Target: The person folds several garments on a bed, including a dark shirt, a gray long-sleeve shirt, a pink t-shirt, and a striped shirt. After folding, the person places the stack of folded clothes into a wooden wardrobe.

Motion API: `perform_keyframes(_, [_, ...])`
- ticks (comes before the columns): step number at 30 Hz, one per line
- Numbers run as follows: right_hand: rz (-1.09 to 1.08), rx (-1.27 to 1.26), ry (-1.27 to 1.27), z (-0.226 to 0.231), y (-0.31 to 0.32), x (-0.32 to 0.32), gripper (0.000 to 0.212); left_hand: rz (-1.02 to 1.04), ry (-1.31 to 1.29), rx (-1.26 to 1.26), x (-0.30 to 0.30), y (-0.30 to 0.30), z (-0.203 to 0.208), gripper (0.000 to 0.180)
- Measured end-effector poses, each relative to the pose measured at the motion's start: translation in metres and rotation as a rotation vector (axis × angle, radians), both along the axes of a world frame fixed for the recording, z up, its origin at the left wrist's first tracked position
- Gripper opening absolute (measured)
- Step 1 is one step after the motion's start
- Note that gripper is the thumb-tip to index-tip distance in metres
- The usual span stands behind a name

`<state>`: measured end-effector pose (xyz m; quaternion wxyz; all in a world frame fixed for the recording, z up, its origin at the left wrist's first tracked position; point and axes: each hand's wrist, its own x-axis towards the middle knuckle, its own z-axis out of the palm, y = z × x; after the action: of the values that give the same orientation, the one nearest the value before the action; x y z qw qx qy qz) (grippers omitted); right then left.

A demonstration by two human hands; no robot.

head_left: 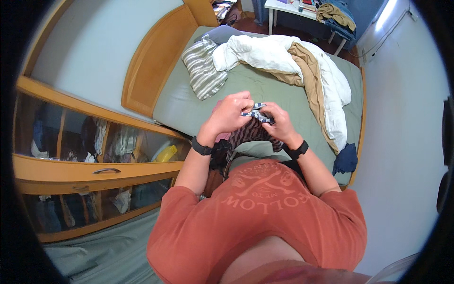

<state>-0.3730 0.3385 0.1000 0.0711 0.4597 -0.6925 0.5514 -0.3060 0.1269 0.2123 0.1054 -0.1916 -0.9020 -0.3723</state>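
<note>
Over the near side of the bed, my left hand [231, 113] and my right hand [279, 121] are closed on a small blue-and-white patterned cloth [257, 114]. The fingers pinch it close together, and its edges poke out between them. Just below hangs or lies a dark cloth with wavy pinkish stripes [248, 133]; I cannot tell whether it is joined to the piece in my fingers. Some pink fabric [222, 137] shows under my left wrist. My hands hide much of the patterned cloth.
The bed's green sheet [255, 92] bears a striped pillow [204, 68], a bunched white-and-tan duvet [302, 61] and a dark blue cloth [345, 159] at the right. A glass-fronted wooden cabinet [99, 165] stands at left. Beyond the bed is a white table [288, 6].
</note>
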Motion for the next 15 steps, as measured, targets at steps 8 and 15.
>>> perform_keyframes(8, [0.202,0.382,-0.057,-0.025,0.005,-0.021,0.019,0.010,-0.036,-0.036,0.006,-0.029,0.001,0.014])
perform_keyframes(15, [0.136,0.601,0.022,-0.053,0.060,-0.049,0.025,0.085,-0.085,-0.111,0.006,-0.070,-0.005,0.038])
